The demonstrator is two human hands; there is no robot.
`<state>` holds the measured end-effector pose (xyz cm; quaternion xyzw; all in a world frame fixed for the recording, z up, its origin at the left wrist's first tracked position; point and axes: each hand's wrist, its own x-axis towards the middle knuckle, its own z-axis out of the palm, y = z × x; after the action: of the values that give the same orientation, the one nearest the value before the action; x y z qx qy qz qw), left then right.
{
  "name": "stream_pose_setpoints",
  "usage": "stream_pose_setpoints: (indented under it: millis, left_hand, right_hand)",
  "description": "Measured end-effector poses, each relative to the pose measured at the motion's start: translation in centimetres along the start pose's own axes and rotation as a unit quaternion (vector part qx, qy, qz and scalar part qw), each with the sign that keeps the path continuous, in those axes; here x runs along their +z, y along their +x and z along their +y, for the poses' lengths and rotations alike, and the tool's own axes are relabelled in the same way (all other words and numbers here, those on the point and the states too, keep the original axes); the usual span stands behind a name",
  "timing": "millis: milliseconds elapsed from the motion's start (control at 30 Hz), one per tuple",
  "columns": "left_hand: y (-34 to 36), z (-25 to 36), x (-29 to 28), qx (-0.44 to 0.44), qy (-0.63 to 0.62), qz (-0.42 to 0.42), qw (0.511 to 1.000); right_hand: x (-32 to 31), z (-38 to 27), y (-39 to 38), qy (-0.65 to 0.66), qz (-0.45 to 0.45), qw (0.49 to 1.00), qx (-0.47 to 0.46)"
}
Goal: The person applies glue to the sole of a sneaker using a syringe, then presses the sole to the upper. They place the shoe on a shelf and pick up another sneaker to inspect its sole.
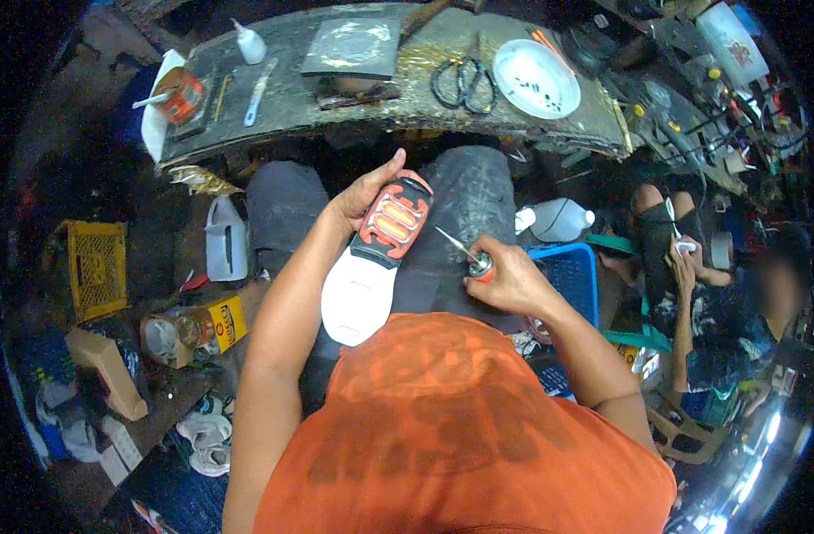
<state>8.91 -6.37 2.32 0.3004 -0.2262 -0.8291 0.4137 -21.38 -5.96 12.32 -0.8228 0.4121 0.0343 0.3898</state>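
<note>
Sole (379, 254) left of awl (481, 264), workbench (291, 100) beyond both.

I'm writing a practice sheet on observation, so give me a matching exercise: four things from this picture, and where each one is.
Things
1. Long white, black and orange shoe sole
2. Thin pointed metal tool
3. Black-looped scissors
4. Yellow slatted plastic crate

Places
A. On the bench, beside the round white bowl
B. In the right hand
C. Near the picture's left edge
D. In the left hand

Pairs: 1-D, 2-B, 3-A, 4-C

Bowl (514, 64), probably scissors (466, 84), on bench (291, 93)
</note>
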Motion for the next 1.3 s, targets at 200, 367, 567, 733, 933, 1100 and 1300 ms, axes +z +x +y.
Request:
stream_pose_setpoints:
  millis: [200, 367, 567, 733, 933, 1100, 1300]
  left_hand:
    - [1.3, -2.2, -1.0, 0.002, -0.028, 0.039, 0.999]
    - [1.4, -2.8, -1.4, -0.018, -0.063, 0.051, 0.997]
    - [1.4, -3.0, -1.4, -0.016, -0.065, 0.034, 0.997]
    - [1.5, -2.9, -1.1, -0.015, -0.058, 0.025, 0.998]
    - [1.4, -3.0, -1.3, -0.014, -0.064, 0.013, 0.998]
    - [1.9, -3.6, -1.8, -0.022, -0.101, -0.018, 0.994]
    - [2.7, -4.2, -2.1, -0.003, -0.099, -0.014, 0.995]
  right_hand:
    - [0.5, -0.8, 1.2, -0.047, 0.011, 0.998, 0.038]
    - [1.2, -1.2, 1.9, -0.056, 0.025, 0.997, 0.035]
    - [1.6, -1.2, 2.0, -0.055, 0.03, 0.997, 0.047]
    - [1.9, -0.9, 1.8, -0.079, 0.033, 0.996, 0.027]
    - [2.3, -0.7, 1.6, -0.089, 0.02, 0.996, -0.004]
    - [2.9, -1.1, 1.1, -0.114, 0.029, 0.992, -0.044]
    - [2.7, -0.8, 1.4, -0.067, 0.058, 0.996, -0.008]
